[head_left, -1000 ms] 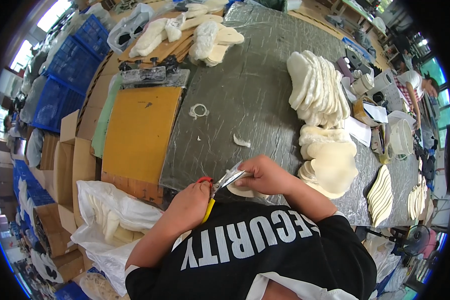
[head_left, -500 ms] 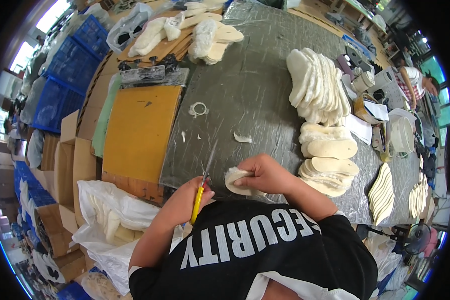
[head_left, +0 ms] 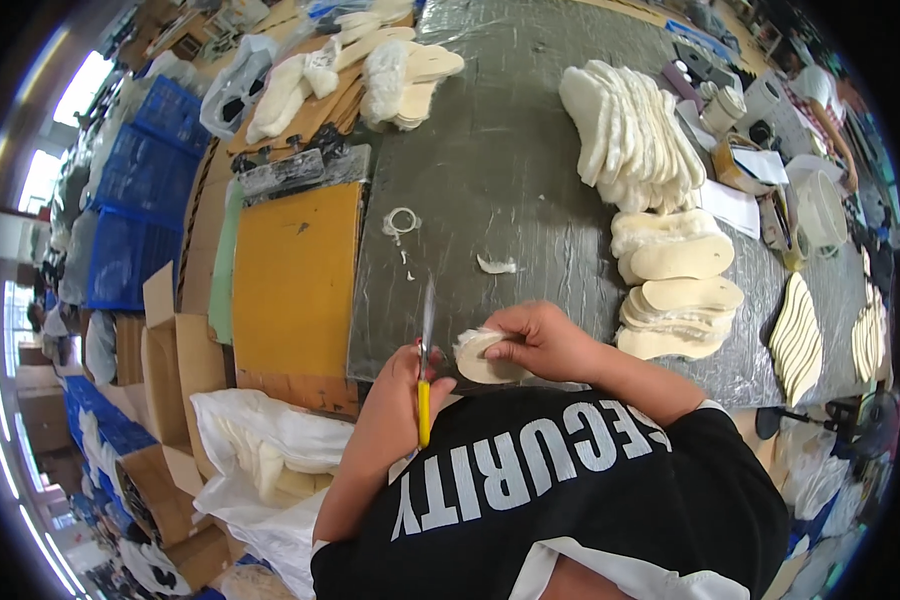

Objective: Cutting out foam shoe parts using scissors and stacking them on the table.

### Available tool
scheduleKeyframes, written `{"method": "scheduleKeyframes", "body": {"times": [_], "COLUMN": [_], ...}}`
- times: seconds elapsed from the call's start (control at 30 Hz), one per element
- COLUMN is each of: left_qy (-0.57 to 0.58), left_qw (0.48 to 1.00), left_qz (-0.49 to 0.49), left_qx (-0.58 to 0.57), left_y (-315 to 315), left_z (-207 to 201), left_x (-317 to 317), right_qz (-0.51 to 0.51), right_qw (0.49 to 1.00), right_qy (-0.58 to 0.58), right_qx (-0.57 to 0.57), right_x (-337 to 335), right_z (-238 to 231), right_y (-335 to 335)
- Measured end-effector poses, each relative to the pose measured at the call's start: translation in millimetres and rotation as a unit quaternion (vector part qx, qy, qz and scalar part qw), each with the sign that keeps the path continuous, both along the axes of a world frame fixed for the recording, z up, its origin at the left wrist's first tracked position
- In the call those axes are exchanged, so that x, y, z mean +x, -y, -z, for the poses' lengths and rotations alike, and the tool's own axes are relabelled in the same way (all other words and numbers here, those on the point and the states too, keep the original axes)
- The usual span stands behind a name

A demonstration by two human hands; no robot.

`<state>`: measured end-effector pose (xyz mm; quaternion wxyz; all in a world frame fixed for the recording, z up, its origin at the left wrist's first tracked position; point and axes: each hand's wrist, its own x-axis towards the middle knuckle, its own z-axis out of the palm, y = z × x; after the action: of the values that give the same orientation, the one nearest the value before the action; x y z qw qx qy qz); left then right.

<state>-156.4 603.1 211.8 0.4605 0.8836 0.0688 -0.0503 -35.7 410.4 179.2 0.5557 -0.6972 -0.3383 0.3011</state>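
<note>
Bag (head_left: pixel 232 515) of insoles (head_left: pixel 270 468), left fingers (head_left: pixel 404 362) loose around scissors (head_left: pixel 424 412), right fingers (head_left: pixel 515 318) tight on insole (head_left: pixel 483 371)

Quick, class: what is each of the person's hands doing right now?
Left hand: holding the silver-bladed metal scissors with a yellow handle.
Right hand: closed, thumb against fingers, holding the cream, rounded, fleecy-edged insole piece.

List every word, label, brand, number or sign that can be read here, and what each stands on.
Black shirt: one word in large white capitals, legible but not copied here.
White papers at right: any print is too small to read.
Scissors in the left hand, cream insole in the right hand: no readable text.
Cardboard box at left: no readable text.
</note>
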Motion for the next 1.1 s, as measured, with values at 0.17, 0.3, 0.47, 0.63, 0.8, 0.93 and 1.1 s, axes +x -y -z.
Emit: {"method": "scheduleKeyframes", "body": {"times": [0.17,0.3,0.47,0.63,0.8,0.93,1.1], "left_qy": [0.012,-0.038,-0.034,-0.042,-0.049,-0.028,-0.068], "left_qw": [0.969,0.958,0.959,0.955,0.955,0.956,0.955], "left_qz": [0.111,0.135,0.151,0.180,0.195,0.200,0.216], "left_qx": [0.220,0.251,0.238,0.232,0.220,0.214,0.193], "left_y": [-11,-12,-12,-16,-14,-14,-14], "left_z": [-7,-7,-7,-1,0,2,1], "left_x": [-8,-7,-8,-11,-10,-10,-9], "right_qz": [0.005,-0.007,-0.020,-0.049,-0.051,-0.061,-0.077], "right_qw": [0.995,0.991,0.990,0.990,0.987,0.988,0.988], "right_qy": [0.097,0.126,0.127,0.117,0.120,0.114,0.113], "right_qx": [0.020,0.047,0.067,0.067,0.088,0.083,0.068], "right_x": [5,8,10,13,12,13,13], "right_z": [3,1,0,-3,-1,1,1], "right_y": [4,3,3,3,2,2,3]}}
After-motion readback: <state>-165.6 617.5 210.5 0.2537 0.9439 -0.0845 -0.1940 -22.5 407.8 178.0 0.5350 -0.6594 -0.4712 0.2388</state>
